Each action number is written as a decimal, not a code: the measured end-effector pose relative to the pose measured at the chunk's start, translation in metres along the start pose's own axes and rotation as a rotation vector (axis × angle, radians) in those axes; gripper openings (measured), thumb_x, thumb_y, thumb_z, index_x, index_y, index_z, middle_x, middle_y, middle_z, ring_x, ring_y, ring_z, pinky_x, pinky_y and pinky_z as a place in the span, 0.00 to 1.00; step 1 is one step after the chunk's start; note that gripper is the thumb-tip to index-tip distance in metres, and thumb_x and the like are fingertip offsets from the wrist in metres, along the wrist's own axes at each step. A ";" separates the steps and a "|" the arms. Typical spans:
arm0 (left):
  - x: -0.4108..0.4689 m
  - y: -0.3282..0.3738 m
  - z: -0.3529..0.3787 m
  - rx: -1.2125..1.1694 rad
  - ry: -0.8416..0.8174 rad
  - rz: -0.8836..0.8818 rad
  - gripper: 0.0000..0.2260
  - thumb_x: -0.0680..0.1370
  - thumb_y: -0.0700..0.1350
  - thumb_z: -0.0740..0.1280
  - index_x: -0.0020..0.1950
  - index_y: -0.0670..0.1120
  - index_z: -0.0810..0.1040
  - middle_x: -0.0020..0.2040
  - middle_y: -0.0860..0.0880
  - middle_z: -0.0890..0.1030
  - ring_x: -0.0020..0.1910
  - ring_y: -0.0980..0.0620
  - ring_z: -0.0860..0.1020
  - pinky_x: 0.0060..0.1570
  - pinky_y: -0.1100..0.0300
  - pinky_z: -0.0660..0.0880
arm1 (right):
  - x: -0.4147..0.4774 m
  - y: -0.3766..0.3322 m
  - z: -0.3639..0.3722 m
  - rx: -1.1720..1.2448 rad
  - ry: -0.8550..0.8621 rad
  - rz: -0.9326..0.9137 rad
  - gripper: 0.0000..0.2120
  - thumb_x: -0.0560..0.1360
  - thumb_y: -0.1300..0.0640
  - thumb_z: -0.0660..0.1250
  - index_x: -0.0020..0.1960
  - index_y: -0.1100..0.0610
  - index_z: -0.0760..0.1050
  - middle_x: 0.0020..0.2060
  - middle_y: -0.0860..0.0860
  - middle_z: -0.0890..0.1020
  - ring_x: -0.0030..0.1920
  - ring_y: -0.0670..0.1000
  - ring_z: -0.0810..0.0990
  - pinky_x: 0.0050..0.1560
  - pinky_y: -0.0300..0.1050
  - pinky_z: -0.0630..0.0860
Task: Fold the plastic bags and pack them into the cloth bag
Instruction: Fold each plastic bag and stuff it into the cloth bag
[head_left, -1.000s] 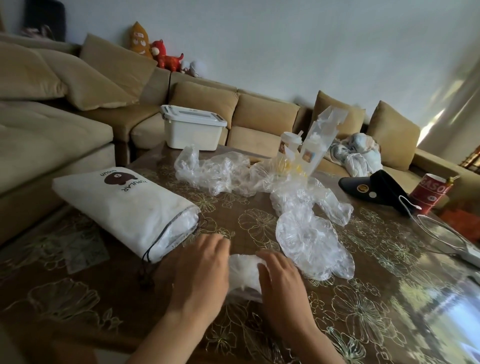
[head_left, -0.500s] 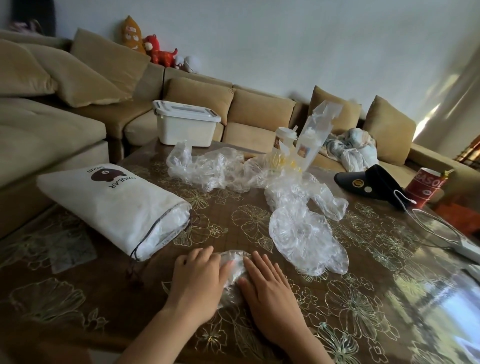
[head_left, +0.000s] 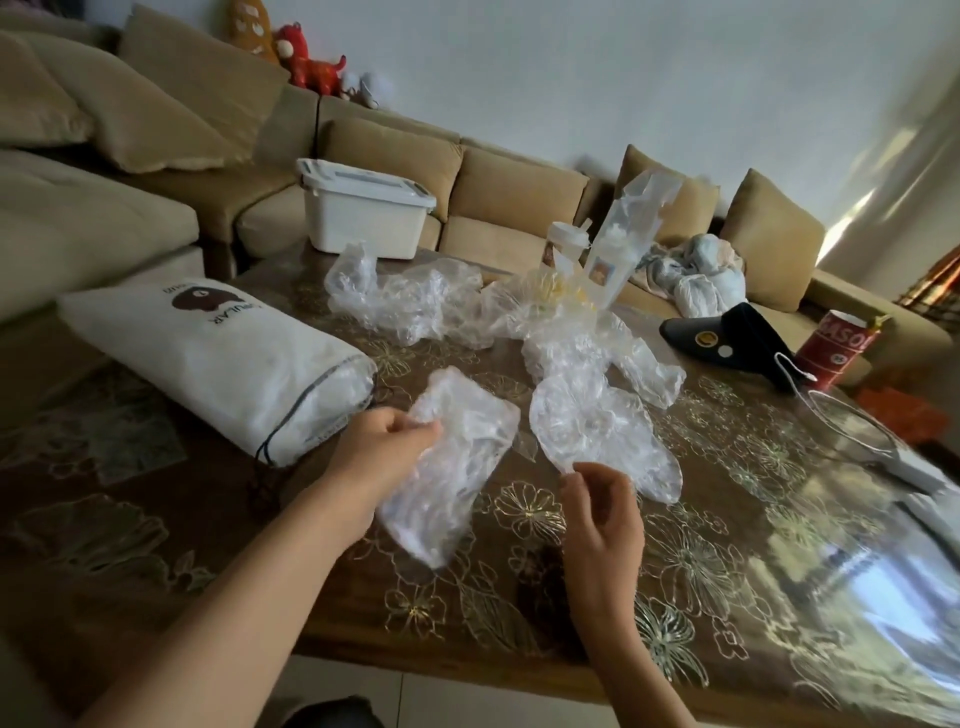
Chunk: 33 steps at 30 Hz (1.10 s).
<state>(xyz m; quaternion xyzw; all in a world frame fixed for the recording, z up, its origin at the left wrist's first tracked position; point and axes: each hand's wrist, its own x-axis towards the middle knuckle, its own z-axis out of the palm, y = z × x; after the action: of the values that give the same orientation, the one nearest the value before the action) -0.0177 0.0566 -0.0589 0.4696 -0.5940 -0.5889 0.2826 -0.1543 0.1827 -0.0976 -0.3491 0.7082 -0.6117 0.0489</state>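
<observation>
Floral brown tabletop (head_left: 727, 561) in front of a tan sofa (head_left: 519, 187). Left hand (head_left: 374, 452) pinches the upper edge of a folded plastic bag (head_left: 457, 467) between thumb and curled fingers (head_left: 415, 427); the bag hangs down and to the right of those fingers, apparently raised off the surface. Right hand (head_left: 602, 519) is just beside it, fingers (head_left: 615, 486) loosely curled at the near edge of a flattened clear bag (head_left: 597, 426); whether they pinch that edge cannot be told. Cloth bag (head_left: 208, 358) lies left of the left fingers, drawstring mouth turned toward them, plastic showing inside. Crumpled loose bags (head_left: 415, 301) lie beyond both hands. Handling, as judged: the film is very light, limp and slippery and tends to spring open, so it is best gripped across all folded layers at an edge and kept flat until it is inside the mouth.
</observation>
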 end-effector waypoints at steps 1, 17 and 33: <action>-0.004 0.000 -0.004 -0.127 -0.010 -0.037 0.10 0.74 0.48 0.70 0.47 0.42 0.78 0.48 0.42 0.81 0.47 0.45 0.79 0.52 0.51 0.76 | -0.001 -0.007 0.001 0.064 -0.077 0.053 0.03 0.76 0.56 0.65 0.47 0.54 0.76 0.39 0.51 0.82 0.42 0.50 0.80 0.41 0.34 0.76; -0.033 -0.014 -0.028 -0.278 -0.294 -0.091 0.15 0.69 0.46 0.74 0.53 0.42 0.80 0.47 0.43 0.84 0.44 0.47 0.81 0.41 0.56 0.77 | -0.001 -0.059 0.021 0.470 -0.676 0.461 0.15 0.74 0.60 0.67 0.51 0.73 0.76 0.42 0.65 0.82 0.37 0.57 0.83 0.35 0.44 0.80; -0.031 -0.006 -0.026 -0.478 -0.403 -0.155 0.24 0.78 0.61 0.56 0.53 0.45 0.82 0.49 0.44 0.84 0.50 0.44 0.81 0.53 0.49 0.76 | 0.001 -0.060 0.030 0.483 -0.572 0.386 0.17 0.72 0.76 0.59 0.31 0.64 0.80 0.46 0.55 0.83 0.40 0.53 0.83 0.33 0.43 0.79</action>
<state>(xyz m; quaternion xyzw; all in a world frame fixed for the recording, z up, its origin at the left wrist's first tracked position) 0.0192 0.0738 -0.0544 0.3077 -0.4451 -0.8128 0.2158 -0.1142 0.1567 -0.0503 -0.3442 0.5548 -0.6182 0.4377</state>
